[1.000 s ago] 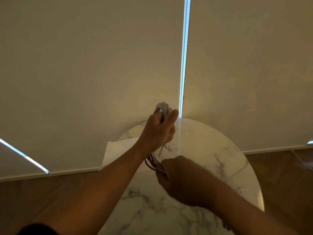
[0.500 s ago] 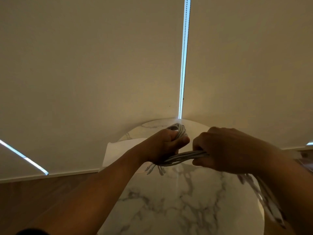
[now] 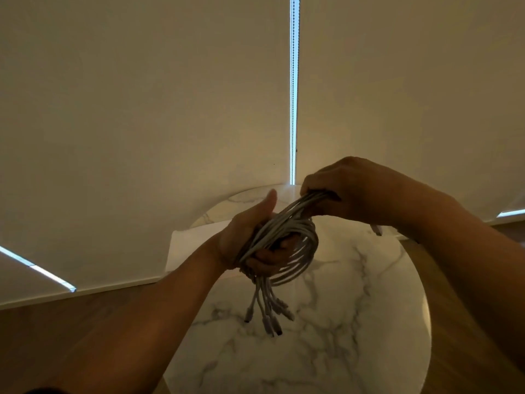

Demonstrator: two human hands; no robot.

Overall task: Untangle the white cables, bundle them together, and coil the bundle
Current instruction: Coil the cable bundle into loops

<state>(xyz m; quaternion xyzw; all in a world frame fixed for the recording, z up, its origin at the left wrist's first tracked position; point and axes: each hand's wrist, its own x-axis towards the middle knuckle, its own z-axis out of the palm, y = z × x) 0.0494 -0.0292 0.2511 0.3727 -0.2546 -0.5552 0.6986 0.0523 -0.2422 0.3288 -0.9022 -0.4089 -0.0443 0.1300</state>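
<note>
A bundle of white cables [image 3: 287, 237] is wound in loops around my left hand [image 3: 250, 237], which is held above the table with its thumb pointing up. Several connector ends [image 3: 270, 317] dangle below that hand. My right hand [image 3: 358, 191] is up and to the right, its fingers curled round the free length of the bundle and holding it taut across the left palm. A short tail of the bundle [image 3: 376, 229] shows under my right wrist.
A round white marble table [image 3: 326, 322] stands below both hands. A white sheet [image 3: 190, 245] lies at the table's far left edge. Closed beige roller blinds [image 3: 142, 109] fill the background, with wooden floor [image 3: 56, 322] on the left.
My right hand has risen and swung the cable length up over the left hand, adding a loop. My left hand has turned palm-up, and the connector ends now hang lower.
</note>
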